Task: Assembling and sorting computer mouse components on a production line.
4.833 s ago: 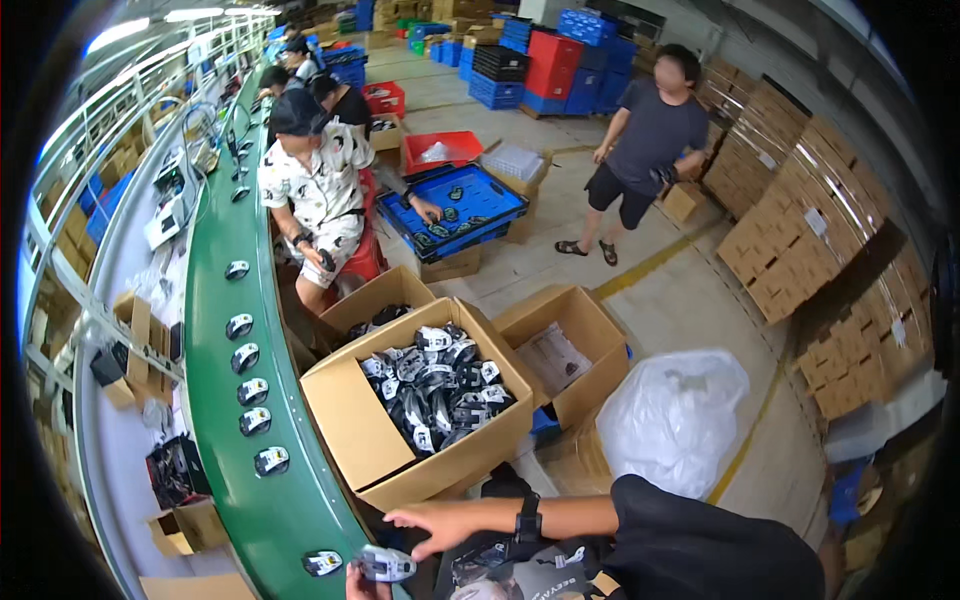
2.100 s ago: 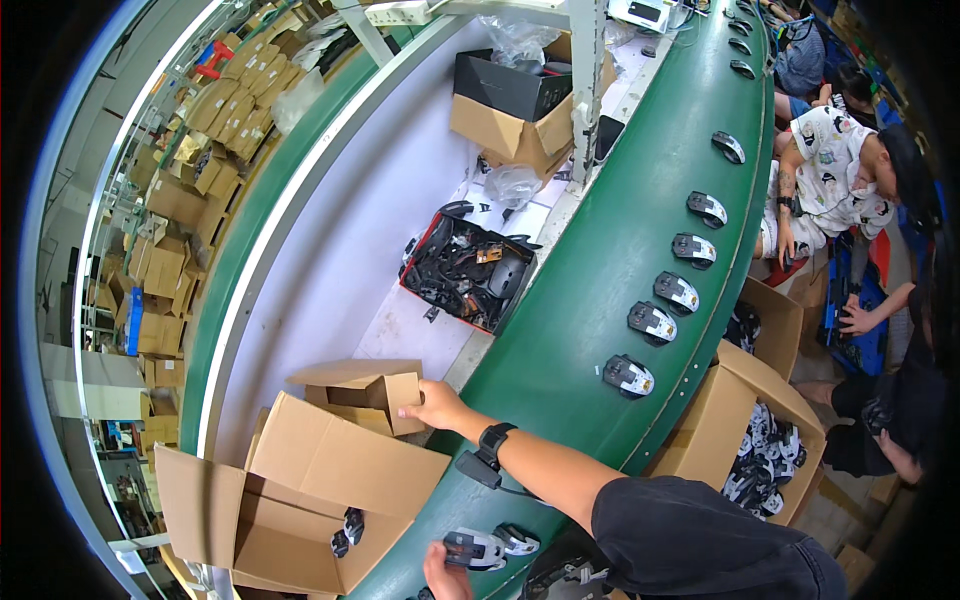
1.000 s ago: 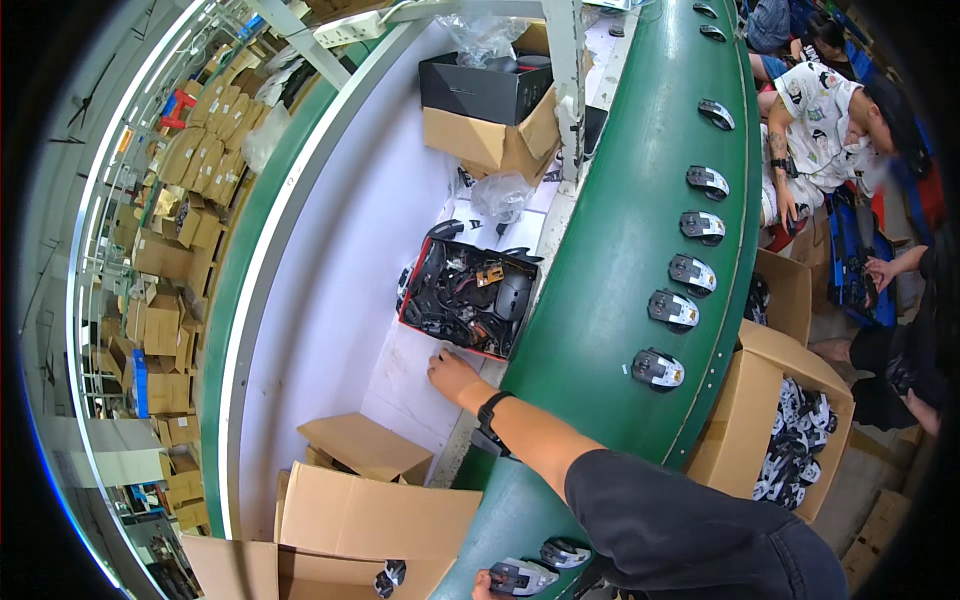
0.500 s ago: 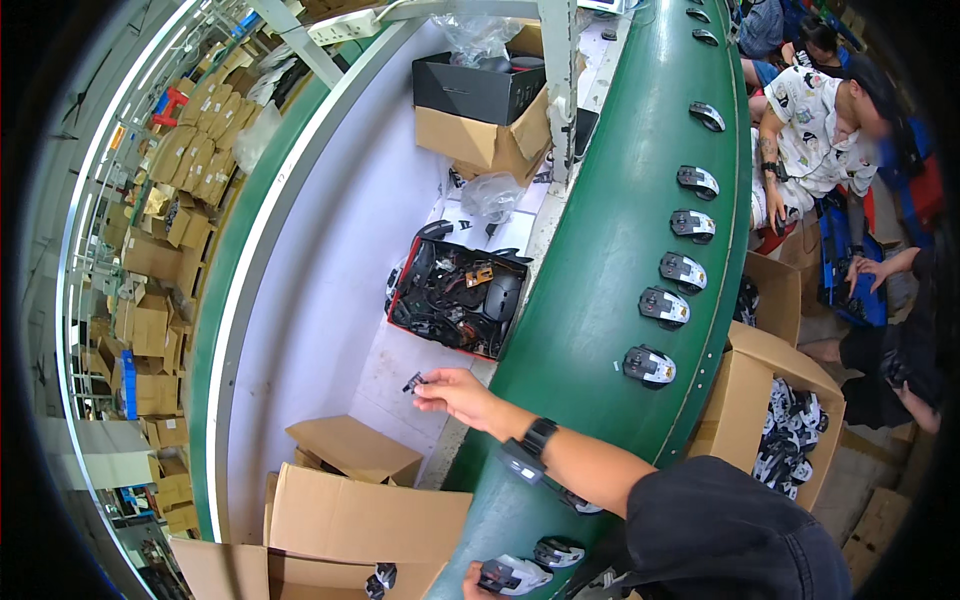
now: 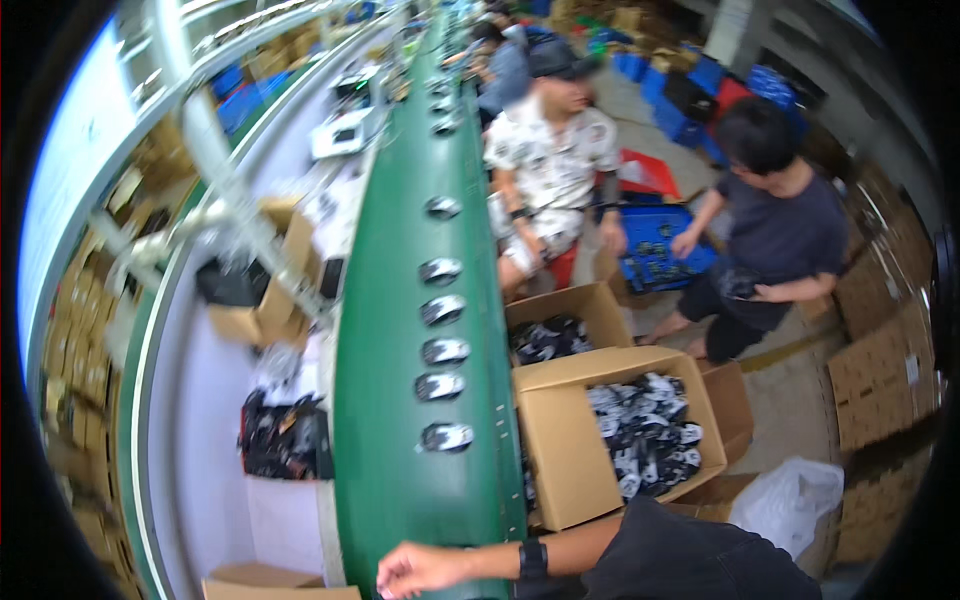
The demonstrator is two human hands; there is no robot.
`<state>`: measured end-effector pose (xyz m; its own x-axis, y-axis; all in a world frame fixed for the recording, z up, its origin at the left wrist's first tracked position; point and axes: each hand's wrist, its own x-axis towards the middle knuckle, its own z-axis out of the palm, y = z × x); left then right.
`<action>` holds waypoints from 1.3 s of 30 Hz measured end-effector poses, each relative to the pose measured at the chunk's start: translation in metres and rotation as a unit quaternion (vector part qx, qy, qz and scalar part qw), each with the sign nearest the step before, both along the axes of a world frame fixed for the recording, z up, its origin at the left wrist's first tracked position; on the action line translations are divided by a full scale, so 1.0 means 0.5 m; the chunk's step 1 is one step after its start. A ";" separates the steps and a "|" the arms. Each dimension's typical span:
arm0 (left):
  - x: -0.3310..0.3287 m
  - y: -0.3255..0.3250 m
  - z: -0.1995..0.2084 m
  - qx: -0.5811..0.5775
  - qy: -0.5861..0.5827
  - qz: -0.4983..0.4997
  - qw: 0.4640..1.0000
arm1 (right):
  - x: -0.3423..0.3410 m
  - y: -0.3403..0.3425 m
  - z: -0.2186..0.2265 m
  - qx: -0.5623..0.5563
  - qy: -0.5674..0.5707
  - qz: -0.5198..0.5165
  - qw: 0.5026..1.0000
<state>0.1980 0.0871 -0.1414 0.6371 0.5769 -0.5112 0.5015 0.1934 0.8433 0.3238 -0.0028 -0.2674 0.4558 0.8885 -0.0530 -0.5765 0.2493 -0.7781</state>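
My right hand (image 5: 418, 571) is over the near end of the green conveyor belt (image 5: 390, 500), a dark watch (image 5: 533, 559) on its wrist. Its fingers are curled and somewhat blurred, and whatever they may hold is hidden. Farther up the belt, several computer mice lie in a line, white and black, the closest mouse (image 5: 446, 437) a short way beyond my hand. To the left of the belt, a box of black parts (image 5: 285, 438) stands on the white side shelf. My left hand is out of the picture.
On the right stand an open carton (image 5: 560, 440) of black and white mouse parts and a smaller carton (image 5: 610, 310). A cardboard flap (image 5: 270, 578) shows at lower left. Two people sit or stand beyond, near a blue tray (image 5: 665, 250). A clear plastic bag (image 5: 790, 500) lies at right.
The view has swung up and to the right. My right hand, which pinched a small black part over the side shelf, is now over the belt. My left hand, earlier at a mouse, has left the view.
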 end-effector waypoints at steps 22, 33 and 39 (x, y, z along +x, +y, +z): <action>-0.215 -0.159 0.039 -0.031 -0.068 -0.237 0.969 | -0.281 -0.321 0.202 -0.126 -0.130 -0.130 0.975; -0.252 -0.166 0.048 0.011 -0.070 -0.207 0.976 | -0.306 -0.313 0.229 -0.151 -0.261 -0.105 0.948; -0.241 -0.111 -0.003 0.093 -0.196 -0.263 0.940 | -0.288 -0.284 0.211 -0.005 -0.133 -0.109 0.985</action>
